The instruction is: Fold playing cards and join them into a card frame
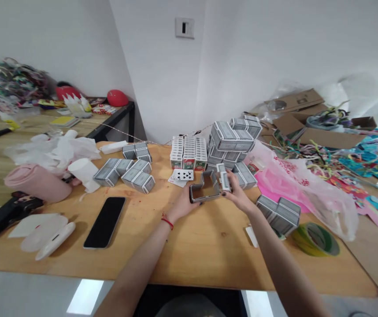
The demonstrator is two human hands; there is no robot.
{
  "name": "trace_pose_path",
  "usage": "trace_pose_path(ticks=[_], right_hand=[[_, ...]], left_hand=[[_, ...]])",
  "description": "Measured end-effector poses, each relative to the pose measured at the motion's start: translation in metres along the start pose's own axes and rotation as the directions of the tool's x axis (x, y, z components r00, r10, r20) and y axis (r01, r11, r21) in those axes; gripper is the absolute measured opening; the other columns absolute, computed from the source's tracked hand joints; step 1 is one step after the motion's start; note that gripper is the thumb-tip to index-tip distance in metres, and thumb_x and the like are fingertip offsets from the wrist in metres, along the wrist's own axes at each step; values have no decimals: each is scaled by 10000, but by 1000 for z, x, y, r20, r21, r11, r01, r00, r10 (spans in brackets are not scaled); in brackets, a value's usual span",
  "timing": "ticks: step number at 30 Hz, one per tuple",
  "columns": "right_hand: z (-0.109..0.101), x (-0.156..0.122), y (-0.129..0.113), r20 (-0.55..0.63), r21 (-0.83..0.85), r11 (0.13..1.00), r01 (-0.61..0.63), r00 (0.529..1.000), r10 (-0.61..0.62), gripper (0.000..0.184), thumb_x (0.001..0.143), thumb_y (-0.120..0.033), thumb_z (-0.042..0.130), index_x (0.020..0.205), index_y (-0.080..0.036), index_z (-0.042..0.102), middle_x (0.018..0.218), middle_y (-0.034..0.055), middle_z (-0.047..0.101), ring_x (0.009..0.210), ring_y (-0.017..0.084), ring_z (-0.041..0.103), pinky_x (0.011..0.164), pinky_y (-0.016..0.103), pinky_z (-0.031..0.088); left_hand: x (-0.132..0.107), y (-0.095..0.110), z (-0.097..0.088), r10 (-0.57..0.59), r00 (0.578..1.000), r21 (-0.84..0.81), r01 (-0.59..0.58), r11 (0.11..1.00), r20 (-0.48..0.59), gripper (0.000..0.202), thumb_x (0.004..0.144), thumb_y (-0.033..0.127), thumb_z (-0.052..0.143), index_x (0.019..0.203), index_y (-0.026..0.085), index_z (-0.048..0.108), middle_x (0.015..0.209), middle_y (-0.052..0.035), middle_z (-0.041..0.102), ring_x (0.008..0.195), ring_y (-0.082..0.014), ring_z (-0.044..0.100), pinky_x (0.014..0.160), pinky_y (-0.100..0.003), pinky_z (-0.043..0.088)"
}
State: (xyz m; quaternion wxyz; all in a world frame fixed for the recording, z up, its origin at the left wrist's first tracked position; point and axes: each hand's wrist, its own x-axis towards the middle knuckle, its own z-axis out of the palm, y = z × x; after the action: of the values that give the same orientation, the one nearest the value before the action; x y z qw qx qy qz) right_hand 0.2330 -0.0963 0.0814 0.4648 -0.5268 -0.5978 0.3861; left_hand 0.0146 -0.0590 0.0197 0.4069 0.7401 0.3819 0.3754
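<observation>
My left hand grips the near left corner of a hollow, angular frame of folded playing cards low over the table. Just right of it, my right hand pinches a small folded card piece, upright, with white edges and grey patterned sides. Loose playing cards lie face up behind the frame. Beyond them stand rows of card packs. A stack of grey card blocks rises behind my right hand, and another card block sits beside my right forearm.
More card blocks stand at left. A phone, a white case and a pink rolled pouch lie nearer the left edge. At right are green-yellow tape, a pink plastic bag and an open cardboard box.
</observation>
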Motion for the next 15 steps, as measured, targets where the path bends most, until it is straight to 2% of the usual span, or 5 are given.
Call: trace_pose_path(ticks=[1, 3, 6, 10, 15], right_hand=[[2, 7, -6, 42, -194, 979, 65, 997, -58, 755, 520, -564, 673, 1165, -245, 445, 1350, 89, 261, 1267, 296, 187, 1012, 439, 211], [7, 17, -17, 135, -478, 868, 137, 988, -81, 783, 513, -562, 673, 1182, -231, 435, 1379, 102, 160, 1262, 319, 170, 1001, 458, 206], [20, 21, -27, 208, -722, 673, 157, 978, -6, 766, 519, -579, 655, 1189, -274, 442, 1391, 90, 114, 1204, 373, 219, 922, 540, 231], [32, 20, -26, 208, -846, 510, 156, 977, 46, 802, 511, -607, 644, 1213, -286, 429, 1412, 98, 74, 1110, 405, 290, 839, 558, 262], [31, 24, -19, 212, -864, 480, 156, 975, 65, 806, 500, -595, 665, 1213, -305, 428, 1407, 96, 93, 1087, 401, 312, 821, 541, 282]], left_hand=[[0, 0, 0, 3, 1000, 13, -3, 1000, -12, 650, 617, 242, 679, 1180, 191, 358, 1150, -111, 485, 1070, -264, 470, 915, -453, 375], [-1, -1, 1, 6, 1000, 40, -5, 999, -27, 635, 620, 263, 676, 1172, 197, 369, 1134, -106, 495, 1056, -264, 479, 901, -457, 383], [-1, -4, 2, 3, 1000, 87, 0, 996, -28, 631, 634, 314, 663, 1172, 186, 358, 1124, -116, 491, 1036, -266, 487, 873, -459, 393], [-2, -6, 2, -5, 1000, 192, 5, 981, -4, 642, 602, 378, 681, 1131, 163, 386, 1093, -133, 491, 1021, -294, 483, 850, -475, 392], [-4, 0, 1, 8, 1000, 263, -1, 965, -26, 625, 600, 443, 671, 1097, 163, 414, 1056, -126, 500, 1025, -314, 479, 844, -472, 400]])
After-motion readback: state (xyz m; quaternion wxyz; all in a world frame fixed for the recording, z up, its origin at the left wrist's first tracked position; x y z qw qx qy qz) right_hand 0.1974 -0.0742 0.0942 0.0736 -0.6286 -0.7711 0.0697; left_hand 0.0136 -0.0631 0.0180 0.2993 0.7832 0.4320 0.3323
